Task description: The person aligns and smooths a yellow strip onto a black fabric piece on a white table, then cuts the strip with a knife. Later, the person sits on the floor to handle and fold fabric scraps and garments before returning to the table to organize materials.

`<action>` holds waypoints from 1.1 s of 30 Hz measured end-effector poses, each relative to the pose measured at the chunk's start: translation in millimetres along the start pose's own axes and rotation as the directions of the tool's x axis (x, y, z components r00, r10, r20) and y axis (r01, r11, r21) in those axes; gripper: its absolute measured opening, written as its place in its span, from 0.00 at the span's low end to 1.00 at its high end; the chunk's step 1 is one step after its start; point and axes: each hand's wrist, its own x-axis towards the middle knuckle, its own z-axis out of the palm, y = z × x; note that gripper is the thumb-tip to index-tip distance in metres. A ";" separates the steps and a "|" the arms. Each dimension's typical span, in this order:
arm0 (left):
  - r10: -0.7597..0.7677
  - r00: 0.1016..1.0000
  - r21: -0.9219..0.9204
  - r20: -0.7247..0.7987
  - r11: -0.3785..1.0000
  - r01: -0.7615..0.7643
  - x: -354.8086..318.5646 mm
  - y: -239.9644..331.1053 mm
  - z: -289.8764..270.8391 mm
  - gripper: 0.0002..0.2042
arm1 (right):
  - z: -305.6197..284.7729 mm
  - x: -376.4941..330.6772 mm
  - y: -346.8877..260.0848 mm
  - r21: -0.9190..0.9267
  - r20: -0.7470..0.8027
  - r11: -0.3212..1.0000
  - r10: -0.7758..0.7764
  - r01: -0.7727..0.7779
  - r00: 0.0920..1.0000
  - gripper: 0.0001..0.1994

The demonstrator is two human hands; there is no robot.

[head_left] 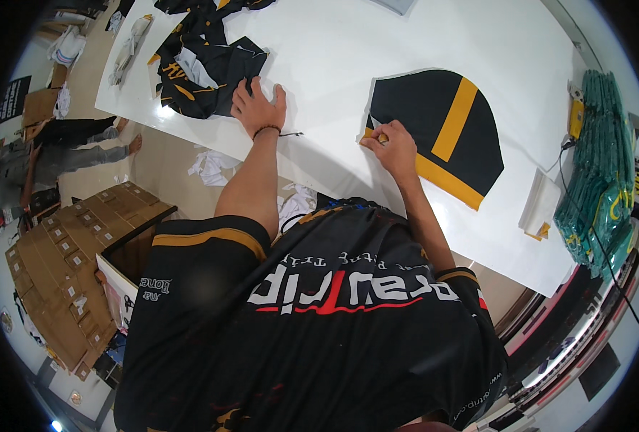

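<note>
At the far left of the white table (319,43), a crumpled heap of black fabric pieces (218,79) with yellow and white markings lies by my left hand (260,109). Its fingers are spread, with the fingertips on the near right edge of the heap. My right hand (395,147) is closed at the left corner of a flat black sleeve panel (413,104) with a yellow stripe and a yellow hem band. A small yellowish thing shows between the right fingers, too little of it to name. The hand hides that corner of the panel.
Green garments in clear plastic (596,165) are stacked at the table's right side, near a white strip (541,201) and a yellow tool (576,119). Cartons (67,266) stand lower left. Another person's legs (82,155) show on the left, beside white scraps (211,169) on the floor.
</note>
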 end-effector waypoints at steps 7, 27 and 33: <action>-0.002 1.000 -0.009 0.007 1.000 0.002 -0.1 -2.0 1.7 0.29 | 2.6 1.3 9.9 0.083 -0.027 0.997 0.001 0.002 1.000 0.07; 0.005 1.000 -0.010 0.006 1.000 -0.005 -0.1 -2.8 1.0 0.28 | -2.4 4.0 4.8 0.008 0.030 1.000 -0.025 0.024 0.999 0.09; 0.016 1.000 -0.031 -0.007 0.999 -0.016 -0.1 -1.8 -0.1 0.28 | 1.6 6.7 18.6 0.315 -0.101 0.949 0.044 -0.010 0.994 0.02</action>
